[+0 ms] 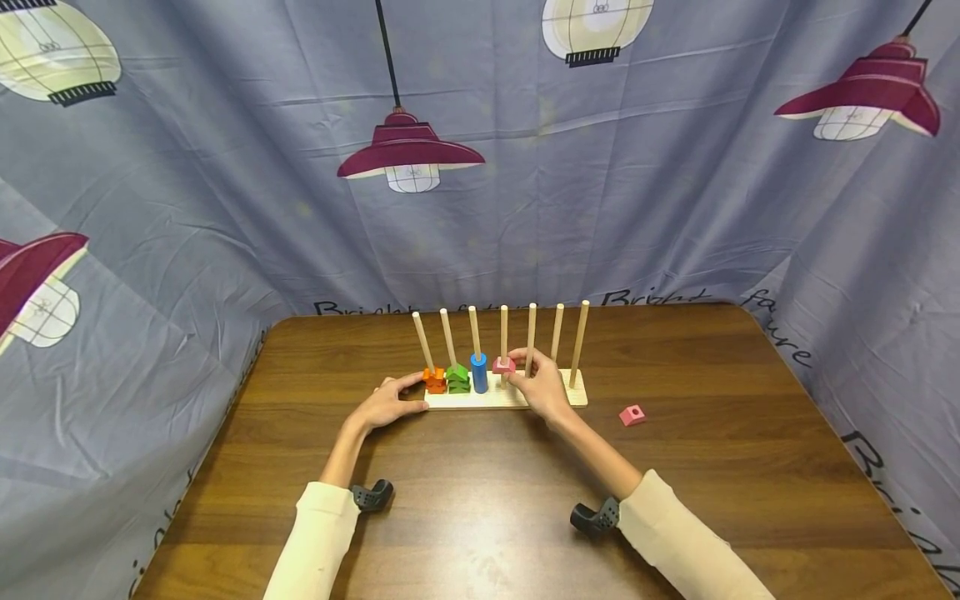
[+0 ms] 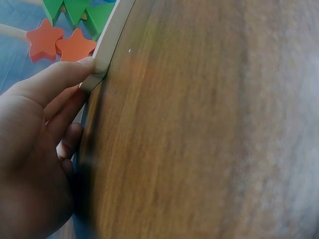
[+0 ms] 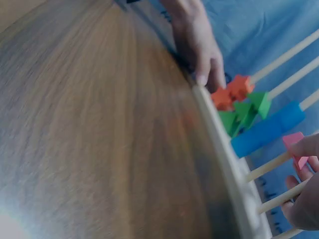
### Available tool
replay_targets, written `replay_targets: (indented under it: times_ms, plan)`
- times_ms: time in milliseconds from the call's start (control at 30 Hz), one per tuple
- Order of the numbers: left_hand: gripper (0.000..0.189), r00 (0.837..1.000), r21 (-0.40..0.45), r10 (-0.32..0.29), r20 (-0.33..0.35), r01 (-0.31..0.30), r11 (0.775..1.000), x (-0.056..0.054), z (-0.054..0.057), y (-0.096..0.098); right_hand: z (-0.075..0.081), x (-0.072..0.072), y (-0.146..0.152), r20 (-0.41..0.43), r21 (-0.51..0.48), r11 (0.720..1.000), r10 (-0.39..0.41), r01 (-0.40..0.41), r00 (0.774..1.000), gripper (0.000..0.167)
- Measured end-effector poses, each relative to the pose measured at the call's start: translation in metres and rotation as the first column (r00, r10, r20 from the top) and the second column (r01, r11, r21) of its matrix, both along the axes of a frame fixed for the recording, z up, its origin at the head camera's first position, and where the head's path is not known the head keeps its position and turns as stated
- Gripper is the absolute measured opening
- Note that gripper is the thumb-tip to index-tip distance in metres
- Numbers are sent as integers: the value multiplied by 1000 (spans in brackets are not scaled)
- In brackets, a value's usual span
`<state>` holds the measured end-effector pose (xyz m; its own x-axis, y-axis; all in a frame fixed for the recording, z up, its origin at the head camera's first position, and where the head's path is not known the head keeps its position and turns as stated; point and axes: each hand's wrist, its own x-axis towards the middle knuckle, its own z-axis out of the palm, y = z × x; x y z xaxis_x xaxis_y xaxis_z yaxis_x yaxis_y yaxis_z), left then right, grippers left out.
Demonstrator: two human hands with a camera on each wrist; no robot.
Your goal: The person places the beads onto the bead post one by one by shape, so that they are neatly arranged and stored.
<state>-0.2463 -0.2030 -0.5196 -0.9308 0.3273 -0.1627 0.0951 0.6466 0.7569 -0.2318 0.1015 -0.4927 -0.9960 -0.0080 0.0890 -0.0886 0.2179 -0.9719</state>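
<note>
A pale wooden peg board (image 1: 472, 401) with a row of upright pegs stands on the table. My left hand (image 1: 384, 405) holds its left end, thumb on the front edge and fingers behind the corner. My right hand (image 1: 546, 387) pinches a pink block (image 1: 504, 366), which is threaded on the middle peg with bare peg showing below it. To its left, a blue cylinder stack (image 1: 479, 374), green triangle blocks (image 1: 458, 380) and orange star blocks (image 1: 434, 382) sit on their pegs. In the right wrist view, thumb and fingers close round the pink block (image 3: 295, 148).
Another pink block (image 1: 632, 415) with a round hole lies on the brown wooden table (image 1: 480, 492), right of the board. Three pegs (image 1: 579, 346) at the board's right carry no blocks. A grey patterned curtain (image 1: 480, 233) hangs behind the table.
</note>
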Motion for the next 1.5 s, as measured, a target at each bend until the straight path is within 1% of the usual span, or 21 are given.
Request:
replay_targets:
  times_ms: [100,167,233,300,433,567,667,800,900,933,967,1033,1100,1167,1267,1300,1400,1500]
  plan:
    - [72,1000,-3,3,3,-3,1000,0,0,0,-12,-2,1,36,41,999,14,-16,999,29]
    - [72,1000,-1,2,5,-2,1000,-1,0,0,-20,-3,2,46,74,997,13,-16,999,29]
    - [72,1000,1,1,2,-1,1000,0,0,-1,-24,-3,3,46,106,994,10,-15,999,28]
    - [72,1000,6,3,-1,-3,1000,0,0,-1,-26,-4,3,32,135,991,6,-11,999,27]
    - [72,1000,2,2,-5,-2,1000,0,0,-1,-23,-4,2,10,181,983,-3,1,1000,25]
    - [71,1000,2,-1,-1,1,1000,-1,0,0,-21,-4,3,26,207,978,6,-11,1000,25]
    - [71,1000,-1,-3,-12,3,1000,-1,-1,-1,-20,-4,7,40,212,976,49,-57,998,30]
    - [71,999,-3,-7,-34,7,1000,-2,-1,-1,-16,1,20,53,182,971,145,-152,988,43]
    - [70,999,-12,-15,-45,14,1000,-1,-1,-1,-13,10,36,39,176,958,224,-227,974,49]
    - [70,999,-13,-14,-42,14,1000,-1,-1,-1,-12,13,43,32,193,951,238,-240,971,49]
    - [71,999,-14,-15,-40,14,1000,-1,-1,-1,-10,18,50,15,231,943,244,-241,970,48]
    - [71,999,-22,-17,-42,16,1000,0,-2,0,-7,27,67,-22,316,924,236,-217,972,42]
    - [71,999,-19,-15,-36,14,1000,0,-2,0,-3,36,86,-56,405,901,191,-153,980,36]
    - [71,999,-17,-14,-37,14,1000,1,-2,1,-1,43,106,-94,474,877,136,-76,986,33]
    - [71,999,-5,-9,-30,8,1000,1,-1,0,-2,51,138,-112,486,874,66,-4,992,38]
    - [70,999,-5,-11,-34,11,1000,1,-1,0,-4,53,149,-109,483,876,50,9,993,41]
    - [70,999,-1,-15,-30,15,1000,1,0,0,-11,58,178,-91,481,876,4,40,996,48]
    - [70,999,-6,-23,-30,23,1000,0,0,0,-20,61,197,-79,498,866,-4,43,997,51]
